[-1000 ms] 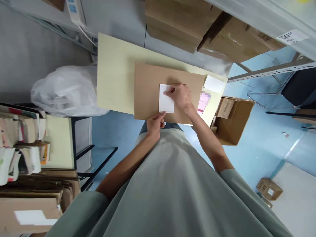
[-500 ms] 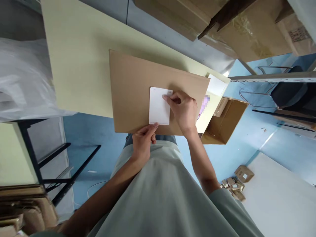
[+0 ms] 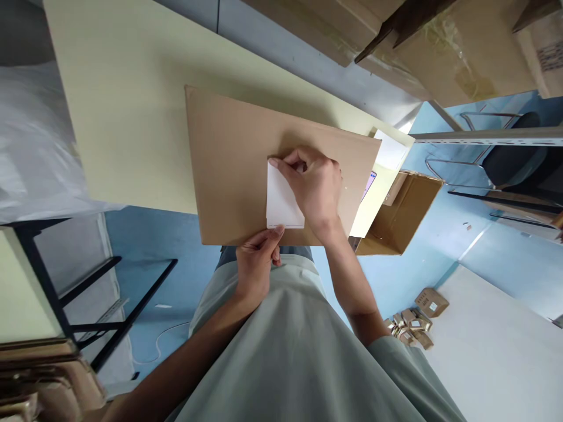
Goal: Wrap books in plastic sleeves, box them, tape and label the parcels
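Observation:
A flat brown cardboard sheet [image 3: 233, 158] lies on a pale yellow table [image 3: 132, 105]. On it rests a white label [image 3: 280, 205]. My right hand [image 3: 314, 187] covers the label's upper part, fingers curled and pinching its top left corner. My left hand [image 3: 257, 261] is at the near edge of the cardboard, thumb and fingers closed on the label's bottom edge.
A phone [image 3: 368, 184] and white paper [image 3: 389, 149] lie at the table's right end. An open cardboard box [image 3: 404, 211] stands on the blue floor beside it. Small boxes [image 3: 417, 322] lie on the floor. Big cartons [image 3: 396, 41] sit overhead. A white plastic bag [image 3: 30, 152] bulges at left.
My right hand has slid left across the top of the label, from its right corner to its left corner. The camera has come closer to the table.

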Tool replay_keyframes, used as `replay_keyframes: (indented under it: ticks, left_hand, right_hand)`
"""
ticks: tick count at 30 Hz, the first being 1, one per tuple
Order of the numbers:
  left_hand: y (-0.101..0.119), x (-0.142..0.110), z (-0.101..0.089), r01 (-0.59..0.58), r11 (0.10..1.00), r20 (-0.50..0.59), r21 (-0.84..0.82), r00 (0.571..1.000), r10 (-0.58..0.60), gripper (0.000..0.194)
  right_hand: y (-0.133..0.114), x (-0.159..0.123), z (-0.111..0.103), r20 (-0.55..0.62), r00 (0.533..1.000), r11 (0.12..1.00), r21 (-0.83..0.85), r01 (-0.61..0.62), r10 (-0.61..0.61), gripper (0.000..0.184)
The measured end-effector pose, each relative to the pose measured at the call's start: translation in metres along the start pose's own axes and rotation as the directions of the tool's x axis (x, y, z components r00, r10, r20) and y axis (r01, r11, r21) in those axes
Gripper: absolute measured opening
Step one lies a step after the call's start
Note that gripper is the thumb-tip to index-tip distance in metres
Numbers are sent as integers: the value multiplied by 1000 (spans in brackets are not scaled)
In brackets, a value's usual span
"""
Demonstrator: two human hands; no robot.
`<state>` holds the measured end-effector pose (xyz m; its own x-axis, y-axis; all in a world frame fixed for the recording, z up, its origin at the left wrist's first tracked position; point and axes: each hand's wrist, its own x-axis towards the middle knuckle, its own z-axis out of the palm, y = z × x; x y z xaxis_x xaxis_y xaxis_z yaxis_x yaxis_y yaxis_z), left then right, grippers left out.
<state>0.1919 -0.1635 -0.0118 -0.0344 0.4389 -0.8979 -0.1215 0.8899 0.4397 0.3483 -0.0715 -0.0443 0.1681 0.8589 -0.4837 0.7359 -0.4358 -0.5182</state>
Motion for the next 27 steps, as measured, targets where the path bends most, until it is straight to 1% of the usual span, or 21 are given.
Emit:
replay_keyframes:
  ticks: [3, 5, 7, 10, 12, 15, 17, 20, 22, 27]
  left_hand:
    - [1, 0, 0, 5, 1000, 1, 3, 1000, -5, 66]
    - [1, 0, 0, 6, 1000, 2, 7, 1000, -6, 64]
    - [2, 0, -1, 6, 1000, 9, 21, 1000, -7, 62]
    - [2, 0, -1, 5, 999, 14, 47, 1000, -5, 60]
    - [1, 1, -1, -4, 999, 8, 53, 1000, 4, 55]
    - [-2, 2, 0, -21, 998, 4, 55, 1000, 20, 48]
    - [-3, 3, 1, -31, 998, 4, 51, 1000, 31, 47]
    - [-4, 4, 0, -39, 998, 0, 47, 999, 39, 44]
    - [-4, 5, 0, -54, 997, 3, 55, 999, 54, 45]
    - [-7, 9, -1, -142, 987, 51, 69, 989, 139, 54]
  right_hand:
    - [-2, -6, -12, -118, 992, 999, 24, -36, 39, 41]
    - [0, -19, -19, -178, 981, 997, 31, -68, 73, 36]
    - [5, -38, -22, -216, 972, 996, 28, -90, 94, 33]
    - [14, -72, -16, -222, 971, 996, 10, -84, 84, 35]
    - [16, -92, -10, -193, 979, 998, 3, -62, 61, 38]
    - [16, -109, -2, -153, 987, 999, -15, -42, 40, 38]
    - [12, -109, 1, -146, 988, 998, -36, -50, 44, 37]
    - [4, -97, 2, -128, 990, 997, -51, -64, 57, 35]
    - [-4, -86, 3, -83, 995, 997, -45, -63, 59, 32]
    - [-21, -64, 3, 55, 993, 993, -72, -96, 100, 20]
